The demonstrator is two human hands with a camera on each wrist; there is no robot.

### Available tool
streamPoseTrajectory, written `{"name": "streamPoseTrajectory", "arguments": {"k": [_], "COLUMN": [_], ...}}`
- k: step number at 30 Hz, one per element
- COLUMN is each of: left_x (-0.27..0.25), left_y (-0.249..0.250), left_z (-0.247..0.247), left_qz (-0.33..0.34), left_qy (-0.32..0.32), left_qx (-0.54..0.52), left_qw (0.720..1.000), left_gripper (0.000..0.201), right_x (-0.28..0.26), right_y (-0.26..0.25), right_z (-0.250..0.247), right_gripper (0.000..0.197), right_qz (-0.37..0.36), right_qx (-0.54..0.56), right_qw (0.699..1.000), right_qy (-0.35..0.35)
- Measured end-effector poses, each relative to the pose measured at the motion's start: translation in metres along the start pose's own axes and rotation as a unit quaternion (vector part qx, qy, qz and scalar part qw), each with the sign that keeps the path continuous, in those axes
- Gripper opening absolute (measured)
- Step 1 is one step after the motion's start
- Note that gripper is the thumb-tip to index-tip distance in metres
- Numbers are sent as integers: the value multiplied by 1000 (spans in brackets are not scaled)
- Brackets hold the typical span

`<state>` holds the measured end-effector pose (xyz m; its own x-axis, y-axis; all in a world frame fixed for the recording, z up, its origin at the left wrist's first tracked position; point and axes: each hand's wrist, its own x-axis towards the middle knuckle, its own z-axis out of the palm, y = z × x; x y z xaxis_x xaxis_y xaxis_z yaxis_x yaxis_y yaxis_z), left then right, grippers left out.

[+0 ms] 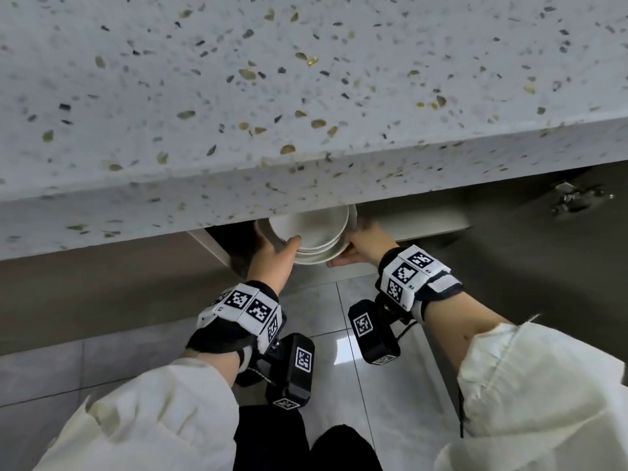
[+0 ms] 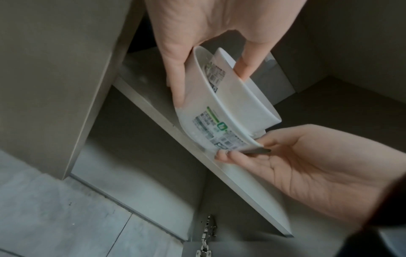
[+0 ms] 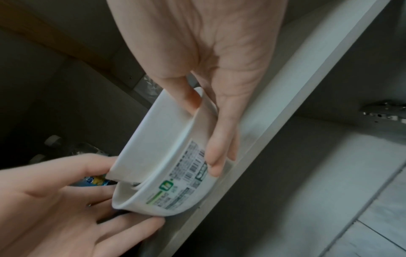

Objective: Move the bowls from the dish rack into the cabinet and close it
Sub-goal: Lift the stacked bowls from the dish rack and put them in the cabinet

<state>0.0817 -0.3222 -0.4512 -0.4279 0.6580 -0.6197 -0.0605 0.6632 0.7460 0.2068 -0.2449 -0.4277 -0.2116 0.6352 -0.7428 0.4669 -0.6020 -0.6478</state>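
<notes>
nested bowls (image 1: pixel 311 232) gripped between left hand (image 1: pixel 272 254) and right hand (image 1: pixel 362 246); rigid, glazed-slick, breakable; best held at opposite rims.

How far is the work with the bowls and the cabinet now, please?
Done: the stacked white bowls are off the rack and at the open cabinet, under the countertop. In hand: the left hand and right hand grip the stack from both sides at the shelf edge. Left: release it on the shelf and close the door. The rack is out of view, so more bowls may remain.
</notes>
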Motion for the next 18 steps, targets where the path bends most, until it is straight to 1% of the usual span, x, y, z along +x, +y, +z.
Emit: {"name": "streamPoseTrajectory", "arguments": {"k": [1,2,4,5,7,9,11,12,14,16,18], "left_x": [4,5,2,-3,-9,-10,-13,-15,-23,-36,-54], "left_y": [-3,-2,3,8,17,20,23,24,24,25,30], "left_z": [-1,-2,-4,-6,-8,-9,-9,-8,-7,-7,-7], "left_qz": [-1,-6,-18,-26,-33,-25,-8,3,14,9,4], "left_qy": [3,2,-7,-10,-11,-5,4,3,-7,-15,-26], "left_qx": [2,1,0,2,9,14,8,1,2,19,45], "left_qw": [1000,1000,1000,1000,999,1000,1000,1000,1000,1000,999], "left_gripper": [109,112,114,112,99,82,73,71,68,67,64], "right_x": [3,5,9,9,9,9,3,-1,-9,-24,-47], "right_y": [-2,-6,-7,-8,-9,-8,-8,-8,-6,-2,1], "right_z": [1,2,3,4,5,3,2,0,-2,-7,-15], "right_gripper": [23,25,39,45,49,53,57,57,57,54,50], "right_qz": [1,-1,-11,-13,-8,-13,-17,-21,-16,6,18], "right_qx": [5,13,57,89,136,169,234,243,219,163,103], "right_qw": [1000,1000,998,996,991,986,972,969,975,986,994], "right_qy": [2,6,13,14,3,-7,-27,-36,-29,-24,-42]}}
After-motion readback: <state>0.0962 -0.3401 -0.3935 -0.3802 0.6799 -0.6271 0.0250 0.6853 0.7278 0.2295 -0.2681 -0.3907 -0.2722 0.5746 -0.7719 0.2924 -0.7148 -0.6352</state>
